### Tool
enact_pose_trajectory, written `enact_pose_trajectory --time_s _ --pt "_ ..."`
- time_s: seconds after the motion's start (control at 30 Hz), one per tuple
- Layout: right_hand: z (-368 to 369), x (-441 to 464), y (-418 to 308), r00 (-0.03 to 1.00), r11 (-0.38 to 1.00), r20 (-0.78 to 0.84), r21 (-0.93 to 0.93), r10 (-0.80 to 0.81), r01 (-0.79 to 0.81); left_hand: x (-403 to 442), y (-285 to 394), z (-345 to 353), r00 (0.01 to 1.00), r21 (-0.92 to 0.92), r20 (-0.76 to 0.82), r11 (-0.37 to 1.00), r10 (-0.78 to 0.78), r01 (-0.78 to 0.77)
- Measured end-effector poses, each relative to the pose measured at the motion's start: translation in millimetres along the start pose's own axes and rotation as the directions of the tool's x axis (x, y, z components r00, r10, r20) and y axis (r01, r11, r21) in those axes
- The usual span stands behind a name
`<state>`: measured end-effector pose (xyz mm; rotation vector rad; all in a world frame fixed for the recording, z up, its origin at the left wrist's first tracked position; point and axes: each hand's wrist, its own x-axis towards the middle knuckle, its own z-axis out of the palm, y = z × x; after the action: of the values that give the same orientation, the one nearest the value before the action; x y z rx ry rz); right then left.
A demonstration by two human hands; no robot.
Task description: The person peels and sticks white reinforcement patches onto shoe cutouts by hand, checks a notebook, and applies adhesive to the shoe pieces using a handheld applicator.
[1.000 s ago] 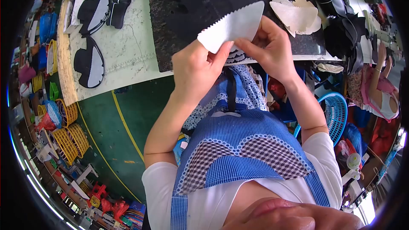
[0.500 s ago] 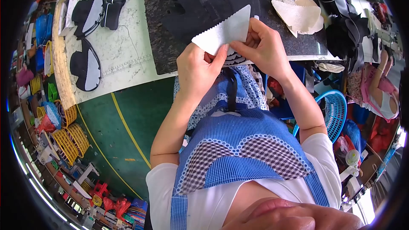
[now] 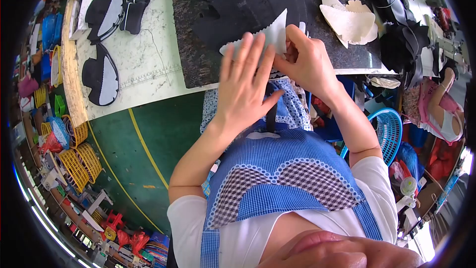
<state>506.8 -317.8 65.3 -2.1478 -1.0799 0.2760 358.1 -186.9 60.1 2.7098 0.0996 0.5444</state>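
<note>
Your R hand (image 3: pixel 310 62) pinched the white serrated-edge pc (image 3: pixel 277 31) by its RH end, over the desk (image 3: pixel 148 54); your L hand (image 3: pixel 244 87) was open across it, contact unclear. Imo, firm R grip + flat L fingers best avoided creasing.

One dark slab (image 3: pixel 196 64) serves as the landmark. Over its near edge are two hands — one left (image 3: pixel 244 87), one right (image 3: pixel 310 62) — and one toothed white piece (image 3: pixel 277 32). On the slab lie several black pieces (image 3: pixel 238 0), too overlapped to count, and, toward its right end, at least two cream pieces (image 3: pixel 354 22). Left of it: two black pieces with pale insets (image 3: pixel 110 17). Below its right end: one blue basket (image 3: pixel 388 136) — plus one small fan (image 3: pixel 408 186) lower down.
</note>
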Motion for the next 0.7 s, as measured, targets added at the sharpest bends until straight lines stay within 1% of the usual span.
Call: enact_pose_trajectory --time_s 0.03,0.07,0.1,0.17,0.2,0.23,0.27,0.3,0.33,0.37,0.4,0.43,0.47,0.5,0.53,0.57,0.63,0.7 --pt "-5 3 3 1.000 0.995 0.018 -0.101 -0.017 0.019 -9 -3 16 0.994 0.017 0.113 1.000 -0.003 0.001" --pt "-19 7 10 0.999 0.966 0.039 -0.259 0.008 0.003 -14 -7 27 0.974 0.037 0.227 0.999 0.000 -0.008" --pt "-31 13 20 0.997 0.932 -0.003 -0.355 0.073 -0.069 -11 -11 25 0.973 0.018 0.226 0.999 0.032 -0.037" --pt "-47 16 24 0.985 0.879 -0.113 -0.446 0.131 -0.168 -13 -14 18 0.973 -0.031 0.222 0.997 0.071 -0.065" --pt "-44 13 29 0.968 0.914 -0.240 -0.406 -0.078 -0.026 -10 -15 15 0.968 -0.027 0.237 0.996 0.084 -0.080" --pt "-41 6 14 0.959 0.924 -0.235 -0.378 -0.161 0.062 -7 -17 11 0.961 -0.039 0.255 0.994 0.111 -0.104" --pt "-31 -3 -3 0.948 0.909 -0.149 -0.359 -0.282 0.213 -4 -20 6 0.951 -0.047 0.277 0.991 0.136 -0.128" --pt "-18 -9 -12 0.911 0.872 -0.071 -0.327 -0.406 0.364 -1 -25 0 0.942 -0.049 0.296 0.987 0.160 -0.152" --pt "1 -24 3 0.952 0.921 0.131 -0.247 -0.275 0.300 6 -35 -4 0.933 -0.082 0.284 0.975 0.222 -0.207" --pt "9 -30 13 0.948 0.871 0.195 -0.382 -0.249 0.308 17 -49 -16 0.914 -0.169 0.271 0.950 0.301 -0.262" --pt "7 -30 6 0.954 0.886 0.178 -0.363 -0.240 0.290 29 -70 -24 0.923 -0.319 0.282 0.933 0.263 -0.169" --pt "5 -30 0 0.956 0.898 0.173 -0.337 -0.238 0.284 40 -91 -30 0.931 -0.456 0.296 0.888 0.215 -0.060" --pt "7 -31 2 0.955 0.895 0.178 -0.344 -0.237 0.286 58 -102 -38 0.970 -0.376 0.234 0.926 0.064 0.030" --pt "9 -32 2 0.958 0.900 0.173 -0.339 -0.229 0.276 82 -115 -41 0.986 -0.301 0.149 0.947 -0.071 0.114" --pt "10 -32 1 0.960 0.902 0.167 -0.335 -0.227 0.272 101 -133 -37 0.996 -0.191 0.078 0.981 0.049 -0.034" --pt "10 -34 0 0.962 0.906 0.162 -0.333 -0.218 0.262 115 -150 -32 0.984 -0.075 0.025 0.982 0.177 -0.175" --pt "9 -35 0 0.966 0.929 0.123 -0.270 -0.228 0.254 129 -175 -22 0.952 -0.093 0.243 0.981 0.186 -0.168" --pt "4 -38 5 0.970 0.953 0.089 -0.184 -0.227 0.240 135 -183 -20 0.919 0.016 0.271 0.954 0.285 -0.301"
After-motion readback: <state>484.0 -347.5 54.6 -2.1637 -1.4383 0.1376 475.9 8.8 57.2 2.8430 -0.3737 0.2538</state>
